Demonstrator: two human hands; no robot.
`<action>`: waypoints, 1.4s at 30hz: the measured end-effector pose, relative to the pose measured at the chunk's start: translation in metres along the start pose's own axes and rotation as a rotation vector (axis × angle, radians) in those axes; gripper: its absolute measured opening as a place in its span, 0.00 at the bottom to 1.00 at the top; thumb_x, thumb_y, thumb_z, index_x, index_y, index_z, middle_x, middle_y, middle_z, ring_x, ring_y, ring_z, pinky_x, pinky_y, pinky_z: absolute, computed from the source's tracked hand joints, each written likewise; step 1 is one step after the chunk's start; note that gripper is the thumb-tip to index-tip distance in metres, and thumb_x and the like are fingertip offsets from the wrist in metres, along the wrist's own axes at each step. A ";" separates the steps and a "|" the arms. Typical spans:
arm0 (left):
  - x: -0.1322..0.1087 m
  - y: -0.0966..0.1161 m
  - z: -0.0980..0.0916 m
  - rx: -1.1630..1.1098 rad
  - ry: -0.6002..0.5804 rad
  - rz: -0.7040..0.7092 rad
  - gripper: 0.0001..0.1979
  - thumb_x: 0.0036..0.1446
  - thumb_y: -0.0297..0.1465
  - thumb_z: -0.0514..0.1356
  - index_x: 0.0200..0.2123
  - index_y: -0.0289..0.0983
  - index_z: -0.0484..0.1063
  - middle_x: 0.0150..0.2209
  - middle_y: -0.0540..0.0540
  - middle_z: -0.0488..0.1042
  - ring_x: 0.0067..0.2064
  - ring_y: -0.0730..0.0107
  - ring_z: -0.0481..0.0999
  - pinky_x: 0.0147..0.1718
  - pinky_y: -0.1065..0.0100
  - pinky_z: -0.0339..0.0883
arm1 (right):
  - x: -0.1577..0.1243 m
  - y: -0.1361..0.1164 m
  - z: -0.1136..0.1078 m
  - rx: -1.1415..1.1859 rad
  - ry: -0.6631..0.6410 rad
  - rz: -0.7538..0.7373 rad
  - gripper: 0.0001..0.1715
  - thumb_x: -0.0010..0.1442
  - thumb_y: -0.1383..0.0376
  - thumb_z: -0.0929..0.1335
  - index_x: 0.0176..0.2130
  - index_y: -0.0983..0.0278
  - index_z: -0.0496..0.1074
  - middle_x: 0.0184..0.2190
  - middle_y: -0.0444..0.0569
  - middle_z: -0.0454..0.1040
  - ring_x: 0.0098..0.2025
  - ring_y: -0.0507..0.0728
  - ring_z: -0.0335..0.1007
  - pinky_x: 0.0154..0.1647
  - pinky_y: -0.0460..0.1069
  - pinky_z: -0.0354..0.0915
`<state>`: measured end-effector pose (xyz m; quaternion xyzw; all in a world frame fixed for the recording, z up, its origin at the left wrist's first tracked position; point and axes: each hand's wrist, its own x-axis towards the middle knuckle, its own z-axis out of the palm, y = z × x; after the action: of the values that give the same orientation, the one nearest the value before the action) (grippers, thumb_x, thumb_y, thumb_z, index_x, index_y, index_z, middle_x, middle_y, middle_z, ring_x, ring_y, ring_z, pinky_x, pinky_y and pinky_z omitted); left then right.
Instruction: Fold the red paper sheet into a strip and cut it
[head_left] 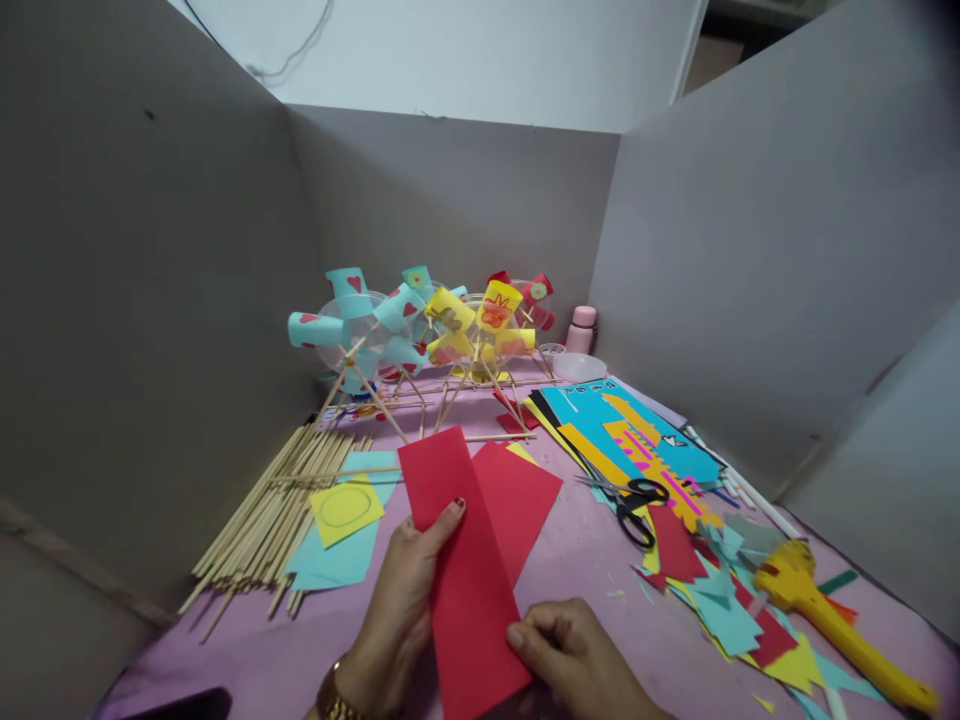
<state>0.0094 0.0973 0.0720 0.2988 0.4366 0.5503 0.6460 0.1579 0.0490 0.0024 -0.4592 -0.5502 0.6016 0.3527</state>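
A long red paper strip is held up over the table, slanting away from me. My left hand grips its left edge, thumb on top and fingers underneath. At the strip's lower right edge, my right hand pinches the paper between thumb and curled fingers. Behind the strip a wider red sheet lies on the table, with a bit of yellow paper showing under its top edge. To the left rest a yellow square with a drawn circle and light blue paper.
Wooden sticks are piled at left. Paper-cup wheels on stick stands, one blue and one yellow, stand behind. At right lie black scissors, paper scraps, a yellow glue gun and blue card. Grey partitions enclose the table.
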 end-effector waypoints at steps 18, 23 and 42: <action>0.003 -0.009 -0.001 -0.040 0.000 0.021 0.11 0.49 0.34 0.64 0.36 0.35 0.72 0.29 0.47 0.80 0.27 0.65 0.77 0.28 0.65 0.71 | -0.005 -0.019 -0.031 0.056 0.185 -0.178 0.24 0.51 0.46 0.67 0.25 0.65 0.66 0.17 0.38 0.59 0.20 0.48 0.53 0.20 0.44 0.49; -0.014 -0.041 0.017 0.014 -0.084 -0.025 0.10 0.49 0.36 0.65 0.30 0.35 0.71 0.23 0.49 0.76 0.24 0.68 0.74 0.25 0.68 0.68 | -0.001 -0.012 -0.015 0.299 0.015 -0.123 0.24 0.53 0.48 0.68 0.34 0.66 0.71 0.24 0.45 0.69 0.27 0.52 0.64 0.28 0.46 0.60; 0.016 0.008 -0.023 0.611 -0.049 0.236 0.09 0.40 0.36 0.67 0.25 0.37 0.74 0.25 0.50 0.74 0.30 0.68 0.70 0.28 0.72 0.60 | -0.004 0.000 -0.021 0.177 -0.282 0.013 0.29 0.53 0.45 0.66 0.25 0.69 0.69 0.19 0.43 0.61 0.19 0.46 0.52 0.19 0.42 0.46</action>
<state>-0.0151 0.1125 0.0653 0.5404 0.5283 0.4576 0.4685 0.1787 0.0523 0.0031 -0.3410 -0.5362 0.7085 0.3070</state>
